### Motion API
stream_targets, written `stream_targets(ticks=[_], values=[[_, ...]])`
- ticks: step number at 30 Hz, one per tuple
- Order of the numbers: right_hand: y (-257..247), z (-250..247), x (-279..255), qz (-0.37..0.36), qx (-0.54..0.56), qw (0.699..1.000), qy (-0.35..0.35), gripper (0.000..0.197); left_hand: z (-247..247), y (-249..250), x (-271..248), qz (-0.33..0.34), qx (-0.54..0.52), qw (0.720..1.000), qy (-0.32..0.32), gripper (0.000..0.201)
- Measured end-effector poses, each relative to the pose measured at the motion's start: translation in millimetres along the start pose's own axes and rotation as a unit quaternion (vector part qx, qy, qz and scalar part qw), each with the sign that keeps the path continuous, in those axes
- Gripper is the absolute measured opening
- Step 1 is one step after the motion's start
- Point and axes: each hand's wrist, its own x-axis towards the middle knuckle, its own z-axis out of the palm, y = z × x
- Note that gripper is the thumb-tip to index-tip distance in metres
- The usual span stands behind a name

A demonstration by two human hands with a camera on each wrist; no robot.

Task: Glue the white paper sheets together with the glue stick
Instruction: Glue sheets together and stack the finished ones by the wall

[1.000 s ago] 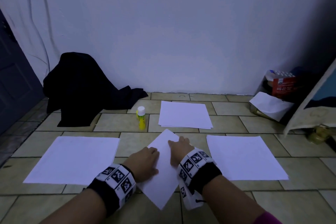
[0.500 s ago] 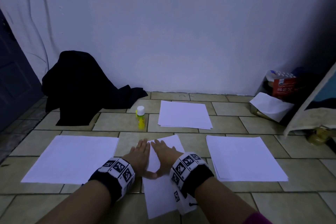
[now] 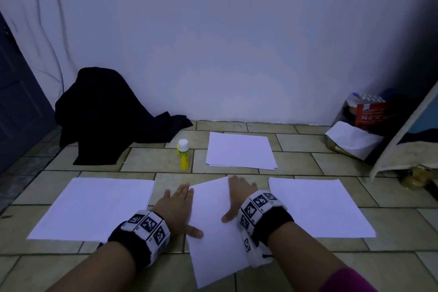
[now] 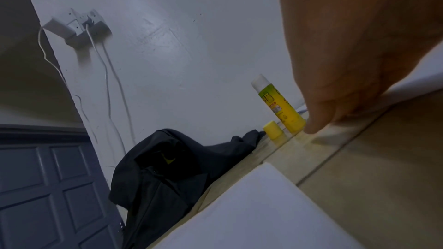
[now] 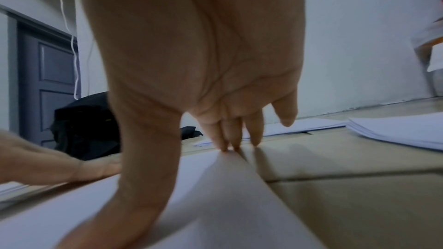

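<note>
A white sheet (image 3: 213, 232) lies on the tiled floor in front of me, slightly askew. My left hand (image 3: 176, 206) lies flat at its left edge, fingers on the tile and thumb (image 3: 194, 233) on the paper. At the right edge my right hand (image 3: 239, 194) presses down with straight fingers (image 5: 230, 139), its thumb (image 5: 134, 177) on the sheet. The yellow glue stick (image 3: 183, 154) stands upright behind the sheet, with its yellow cap (image 4: 273, 130) on the floor beside it. Neither hand holds anything.
Paper stacks lie at the left (image 3: 94, 206), right (image 3: 317, 206) and back (image 3: 239, 150). A black cloth heap (image 3: 106, 114) sits against the wall at the left. Boxes and a bag (image 3: 358, 123) fill the right corner. A dark door (image 3: 16, 106) stands at far left.
The sheet has turned from a diagonal to nearly straight. Both hands have slid apart from its middle to its left and right edges.
</note>
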Motion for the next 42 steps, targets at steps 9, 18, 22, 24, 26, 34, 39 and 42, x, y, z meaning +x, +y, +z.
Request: stream_targets(ticks=[9, 18, 22, 24, 26, 34, 39, 42], values=[[-33.4, 8.5, -11.0, 0.015, 0.033, 0.998, 0.056, 0.042, -7.2, -5.9, -10.6, 0.023, -0.028, 0.994, 0.105, 0.043], [-29.5, 12.8, -7.4, -0.088, 0.039, 0.995, 0.024, 0.075, -2.2, -10.3, -2.5, -0.005, -0.021, 0.999, 0.044, 0.114], [-3.3, 9.2, -7.3, -0.075, 0.057, 0.995, -0.036, 0.094, 6.1, -21.4, 1.8, 0.007, -0.060, 0.998, -0.026, 0.135], [17.6, 6.2, -2.7, -0.056, 0.040, 0.996, -0.064, 0.103, 6.7, -27.0, 0.7, 0.031, -0.077, 0.996, -0.044, 0.154], [37.0, 2.8, -1.0, -0.019, 0.025, 0.997, -0.067, 0.113, 6.5, -31.0, 1.5, 0.052, -0.087, 0.993, -0.054, 0.167], [57.5, -4.7, -5.4, 0.030, 0.070, 0.997, -0.027, 0.123, 10.8, -26.5, 7.9, 0.013, -0.063, 0.996, -0.055, 0.141], [56.6, -8.1, -12.1, 0.016, 0.075, 0.997, 0.006, 0.103, 7.2, -28.5, 7.6, 0.033, -0.071, 0.994, -0.078, 0.173], [61.4, -3.1, -15.1, -0.011, 0.209, 0.976, 0.061, 0.108, 9.1, -30.1, 7.8, 0.036, -0.079, 0.993, -0.077, 0.174]])
